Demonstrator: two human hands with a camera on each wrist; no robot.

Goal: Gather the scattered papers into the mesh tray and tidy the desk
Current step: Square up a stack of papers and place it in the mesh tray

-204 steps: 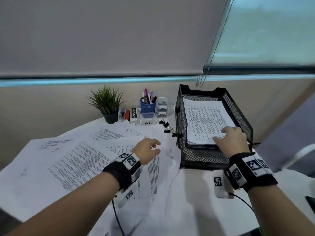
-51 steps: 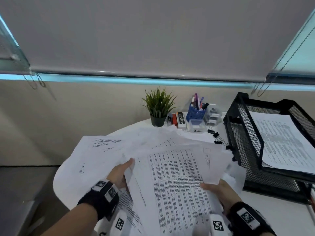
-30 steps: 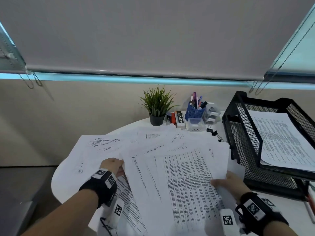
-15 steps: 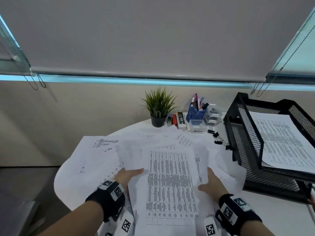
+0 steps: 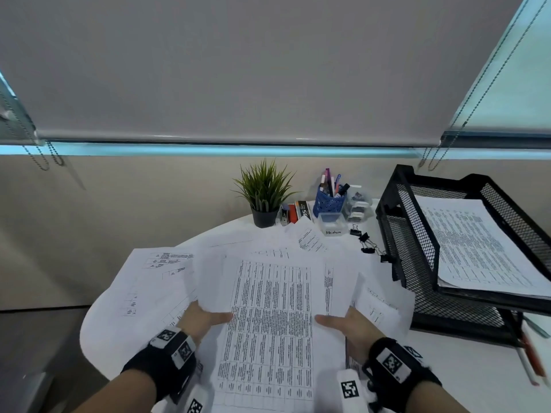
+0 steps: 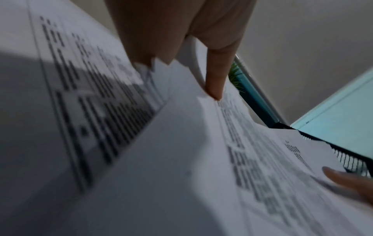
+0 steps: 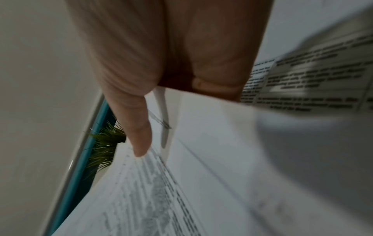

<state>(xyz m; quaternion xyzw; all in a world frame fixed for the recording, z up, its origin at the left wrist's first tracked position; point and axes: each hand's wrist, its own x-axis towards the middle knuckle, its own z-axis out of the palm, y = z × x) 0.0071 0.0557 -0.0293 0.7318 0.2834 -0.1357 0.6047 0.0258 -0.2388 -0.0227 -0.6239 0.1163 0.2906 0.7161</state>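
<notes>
Desk [image 5: 447, 368] first: the round white top carries everything, and the mesh tray [image 5: 417, 263] at its right side serves as the landmark. Printed sheets already lie in the tray's top tier. Left of the tray, the scattered papers [image 5: 155, 281] spread across the desk, and nearest the person sits the bundle [image 5: 268, 317] now being handled.

A second ago that bundle was fanned wide and skewed, with the hands far apart on its outer edges. Now the hands have closed in on both sides and the top sheet lies nearly square, its table of text running straight away from the person. My reading is that the stack is being squared up for one carry to the tray, so gathering is under way but not finished: loose sheets remain farther left of the tray.

Behind the papers, left of the tray, stand a potted plant [image 5: 264, 201] and a blue pen cup [image 5: 329, 201], with binder clips [image 5: 366, 242] just beside the tray's front corner.

Left hand [image 5: 202, 320] clamps the bundle's left edge, thumb on top and fingers hidden underneath, as the wrist view confirms. Right hand [image 5: 350, 324] grips the edge nearer the tray likewise, thumb over the page.
</notes>
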